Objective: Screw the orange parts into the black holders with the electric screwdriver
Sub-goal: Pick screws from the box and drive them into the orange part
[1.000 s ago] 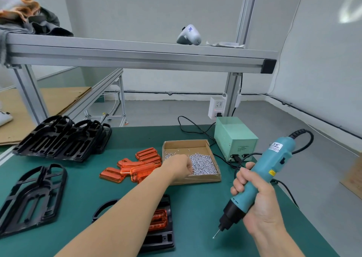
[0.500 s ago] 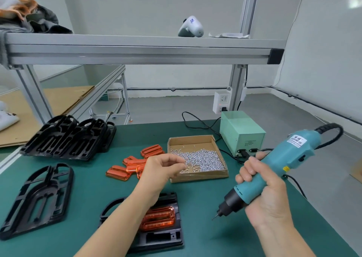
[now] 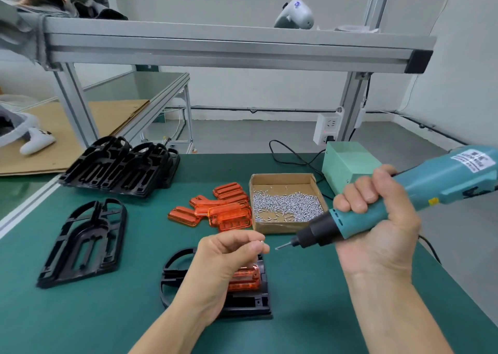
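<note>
My left hand (image 3: pixel 223 262) pinches a small silver screw (image 3: pixel 262 243) between thumb and fingertips, above a black holder (image 3: pixel 242 303) that has an orange part (image 3: pixel 244 279) seated in it. My right hand (image 3: pixel 377 219) grips the teal electric screwdriver (image 3: pixel 404 194), held nearly level. Its bit (image 3: pixel 283 245) points left at the screw, a short gap away. A heap of loose orange parts (image 3: pixel 221 210) lies behind, next to a cardboard box of screws (image 3: pixel 287 205).
A single black holder (image 3: pixel 83 241) lies at the left, a stack of black holders (image 3: pixel 121 167) behind it. The green power box (image 3: pixel 347 167) and cables stand at the back right. An aluminium frame beam (image 3: pixel 229 49) crosses overhead. The green mat's edge runs along the left.
My left hand left the screw box and came back toward me with a screw. My right hand lifted and tilted the screwdriver until its bit points at the screw.
</note>
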`<state>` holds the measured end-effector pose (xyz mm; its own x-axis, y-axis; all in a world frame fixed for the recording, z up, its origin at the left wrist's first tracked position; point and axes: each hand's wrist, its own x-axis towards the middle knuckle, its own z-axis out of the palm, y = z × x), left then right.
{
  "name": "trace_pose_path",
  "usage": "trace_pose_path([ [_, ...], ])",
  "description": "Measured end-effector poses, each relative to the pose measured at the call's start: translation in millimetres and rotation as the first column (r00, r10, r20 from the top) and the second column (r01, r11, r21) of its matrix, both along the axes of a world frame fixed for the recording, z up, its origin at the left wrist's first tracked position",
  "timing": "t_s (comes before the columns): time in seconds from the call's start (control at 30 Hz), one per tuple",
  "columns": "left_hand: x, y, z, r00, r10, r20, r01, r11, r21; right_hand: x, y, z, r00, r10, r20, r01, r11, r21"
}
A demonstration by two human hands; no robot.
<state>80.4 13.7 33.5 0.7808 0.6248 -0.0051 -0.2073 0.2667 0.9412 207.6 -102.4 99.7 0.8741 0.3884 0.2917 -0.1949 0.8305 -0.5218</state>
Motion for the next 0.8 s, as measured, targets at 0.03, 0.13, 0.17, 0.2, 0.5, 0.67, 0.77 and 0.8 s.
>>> trace_pose_path([
  [0.03, -1, -2, -1, 1.0, -0.005, 0.006, 0.005, 1.0, -0.006, -2, 2, 1, 1.0, 0.0, 0.01, 0.0, 1.0, 0.004],
  [0.13, -4, -6, -4, 1.0, -0.008, 0.023, 0.01, 0.998, -0.06, -7, 7, 3, 0.999, -0.009, 0.032, 0.009, 1.0, -0.001],
  [0.17, -4, -8, -5, 0.999, -0.01, 0.034, 0.013, 0.996, -0.088, -8, 8, 3, 0.999, -0.012, 0.036, 0.012, 1.0, -0.005],
  [0.2, -4, -9, -5, 0.999, -0.011, 0.045, 0.016, 0.993, -0.116, -9, 9, 3, 0.999, -0.014, 0.039, 0.014, 1.0, -0.009],
  [0.5, -5, -16, -5, 0.997, 0.0, 0.079, 0.016, 0.979, -0.204, -13, 11, -1, 0.998, -0.032, 0.047, 0.034, 0.999, -0.038],
  [0.67, -5, -18, -6, 0.997, 0.043, 0.066, -0.032, 0.985, -0.167, -17, 12, -4, 0.996, -0.06, 0.058, 0.062, 0.998, -0.031],
  [0.77, -5, -19, -7, 0.996, 0.081, 0.049, -0.074, 0.99, -0.124, -20, 14, -7, 0.993, -0.093, 0.075, 0.095, 0.995, -0.025],
  [0.8, -4, -19, -7, 0.995, 0.084, 0.045, -0.078, 0.99, -0.115, -21, 14, -8, 0.992, -0.099, 0.078, 0.101, 0.995, -0.022],
])
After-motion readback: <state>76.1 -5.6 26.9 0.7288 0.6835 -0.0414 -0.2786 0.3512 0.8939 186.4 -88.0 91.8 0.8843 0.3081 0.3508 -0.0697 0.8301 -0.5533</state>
